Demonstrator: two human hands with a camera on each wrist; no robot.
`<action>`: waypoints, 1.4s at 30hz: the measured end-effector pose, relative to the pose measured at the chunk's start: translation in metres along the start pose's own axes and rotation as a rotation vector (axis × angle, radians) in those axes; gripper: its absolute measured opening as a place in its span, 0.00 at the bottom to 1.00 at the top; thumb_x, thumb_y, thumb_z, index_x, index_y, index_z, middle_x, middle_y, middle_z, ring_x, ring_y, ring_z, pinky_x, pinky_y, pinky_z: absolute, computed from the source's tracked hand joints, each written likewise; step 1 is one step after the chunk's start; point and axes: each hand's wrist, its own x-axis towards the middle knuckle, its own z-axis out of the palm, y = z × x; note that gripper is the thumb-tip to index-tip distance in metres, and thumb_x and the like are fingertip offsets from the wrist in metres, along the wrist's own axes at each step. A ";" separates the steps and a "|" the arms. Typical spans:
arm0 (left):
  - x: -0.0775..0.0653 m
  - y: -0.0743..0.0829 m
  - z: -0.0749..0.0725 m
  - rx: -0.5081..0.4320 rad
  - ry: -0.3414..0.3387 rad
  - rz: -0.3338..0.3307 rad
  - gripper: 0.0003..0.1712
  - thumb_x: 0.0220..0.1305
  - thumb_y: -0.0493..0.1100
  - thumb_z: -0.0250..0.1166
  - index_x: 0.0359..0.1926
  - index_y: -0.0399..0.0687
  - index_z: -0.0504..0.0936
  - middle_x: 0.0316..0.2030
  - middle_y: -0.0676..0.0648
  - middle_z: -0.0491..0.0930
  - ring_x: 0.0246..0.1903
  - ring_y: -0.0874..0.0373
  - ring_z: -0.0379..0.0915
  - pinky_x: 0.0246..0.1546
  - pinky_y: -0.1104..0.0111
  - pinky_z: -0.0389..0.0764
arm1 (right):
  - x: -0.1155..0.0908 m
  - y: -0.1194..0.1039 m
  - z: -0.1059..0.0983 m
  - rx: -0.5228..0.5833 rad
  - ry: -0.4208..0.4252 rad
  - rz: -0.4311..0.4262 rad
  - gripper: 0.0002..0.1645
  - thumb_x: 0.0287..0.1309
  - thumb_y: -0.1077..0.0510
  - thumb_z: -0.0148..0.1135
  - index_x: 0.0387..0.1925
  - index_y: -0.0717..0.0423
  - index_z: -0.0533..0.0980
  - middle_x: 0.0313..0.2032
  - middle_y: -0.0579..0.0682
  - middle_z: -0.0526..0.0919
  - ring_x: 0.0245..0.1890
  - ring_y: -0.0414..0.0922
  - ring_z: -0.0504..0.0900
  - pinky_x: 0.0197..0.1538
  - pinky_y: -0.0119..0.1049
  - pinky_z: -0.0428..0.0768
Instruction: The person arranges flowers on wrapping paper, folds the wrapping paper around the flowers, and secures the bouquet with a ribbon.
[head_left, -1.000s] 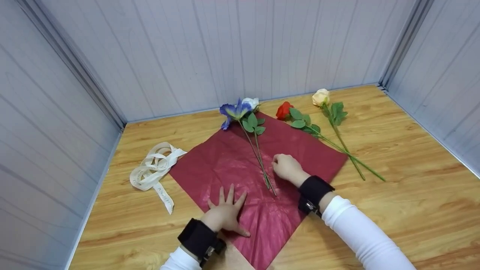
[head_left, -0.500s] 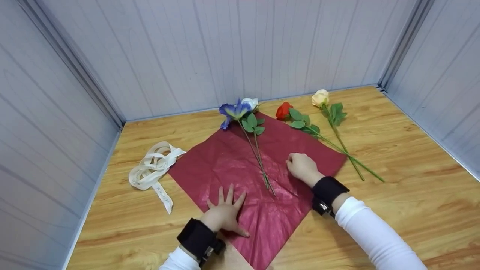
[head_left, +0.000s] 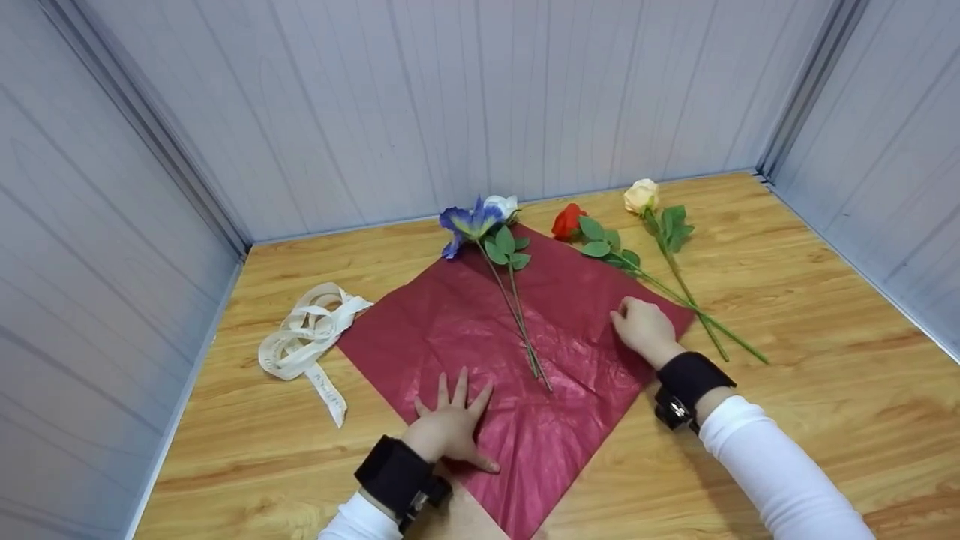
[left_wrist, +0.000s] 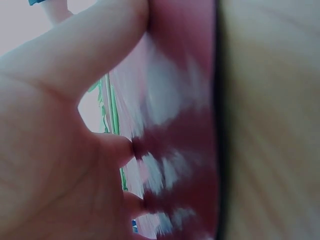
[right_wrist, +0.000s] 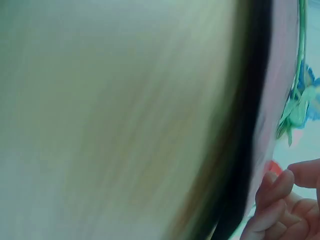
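Note:
A dark red sheet of wrapping paper lies like a diamond on the wooden table. My left hand rests on its lower left part, fingers straight and spread; the left wrist view shows the fingertips touching the paper. Near the right corner, my right hand lies on or just above the sheet. Its fingers are curled with nothing visible between them, also in the right wrist view. Between the hands lie a blue iris and a white flower, stems crossing on the paper, heads near the top corner.
A red rose and a cream rose lie to the right with crossed stems, partly by the paper's edge. Left of the paper, a loosely coiled white ribbon sits on the table. Pale panels enclose the back and sides.
My right hand has slid rightward across the paper, from beside the flower stems to near the right corner, with its fingers still curled. The left hand and the flowers have stayed in place.

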 end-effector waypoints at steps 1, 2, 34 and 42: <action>0.000 0.000 0.000 0.000 0.000 0.000 0.67 0.44 0.63 0.79 0.79 0.52 0.51 0.76 0.34 0.36 0.73 0.29 0.27 0.57 0.24 0.42 | 0.000 0.003 -0.002 0.003 0.006 0.008 0.13 0.68 0.56 0.55 0.30 0.62 0.74 0.28 0.60 0.80 0.30 0.57 0.79 0.33 0.52 0.75; 0.000 0.000 0.000 0.001 0.001 0.000 0.68 0.43 0.63 0.79 0.79 0.52 0.51 0.76 0.34 0.36 0.73 0.29 0.27 0.57 0.24 0.42 | 0.000 0.007 -0.004 0.007 0.015 0.013 0.13 0.68 0.56 0.55 0.31 0.63 0.74 0.29 0.60 0.80 0.30 0.58 0.79 0.34 0.53 0.75; -0.004 -0.001 0.008 0.000 -0.008 -0.003 0.67 0.43 0.64 0.79 0.78 0.52 0.52 0.76 0.33 0.37 0.72 0.28 0.28 0.56 0.23 0.43 | -0.003 0.068 -0.032 -0.084 -0.148 0.340 0.32 0.63 0.62 0.50 0.60 0.82 0.56 0.57 0.86 0.60 0.55 0.76 0.69 0.53 0.64 0.73; -0.002 0.000 0.006 -0.003 -0.029 0.004 0.68 0.44 0.64 0.78 0.79 0.53 0.50 0.76 0.33 0.35 0.72 0.28 0.26 0.56 0.23 0.42 | 0.000 0.071 -0.036 -0.123 -0.154 0.356 0.23 0.63 0.63 0.48 0.52 0.80 0.71 0.53 0.78 0.74 0.53 0.71 0.76 0.47 0.59 0.78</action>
